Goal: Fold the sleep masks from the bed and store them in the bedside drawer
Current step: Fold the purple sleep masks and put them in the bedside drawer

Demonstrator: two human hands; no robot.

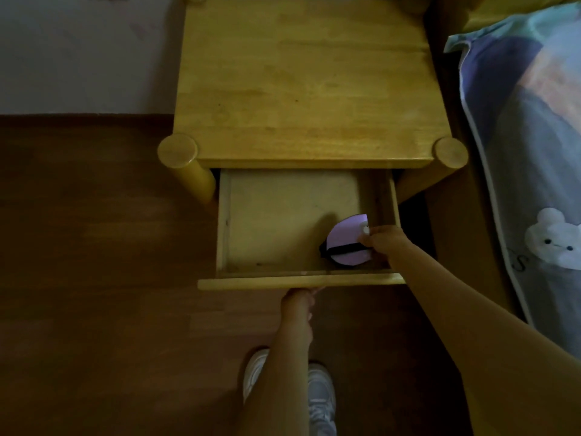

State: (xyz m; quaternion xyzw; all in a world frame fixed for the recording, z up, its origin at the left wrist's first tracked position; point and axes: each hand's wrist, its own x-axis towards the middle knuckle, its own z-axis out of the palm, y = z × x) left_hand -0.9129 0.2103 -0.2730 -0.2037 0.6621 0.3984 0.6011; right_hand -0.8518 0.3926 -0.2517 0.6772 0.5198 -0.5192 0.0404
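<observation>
1. Inside the open bedside drawer [270, 215], toward its 4 o'clock corner, we see the folded sleep mask [347, 242] lying on the drawer floor or just above it; we cannot tell whether it has fully touched down.
2. Our right hand [382, 242] reaches in from 4 o'clock and pinches the mask at its right edge, fingers closed on the fabric.
3. Our left hand [298, 302] sits at 6 o'clock under the drawer front [251, 282], fingers curled up at its lower edge; the grip itself is hidden, so we judge it closed on the front without seeing it plainly.
4. Handling, as we judge it: the mask is light, soft and limp, not fragile. It should spring open if released carelessly, so we would hold it across the fold, near the strap, and press it flat before letting go.
5. Appearance: a lilac half-round shape, folded double, with a black elastic strap [342, 249] crossing its lower part and a small pale detail near the fingertips, too blurred to identify.
6. Surroundings: the wooden bench [308, 73] top is at 12 o'clock, and the bed [528, 136] with patterned bedding at 3 o'clock.
</observation>
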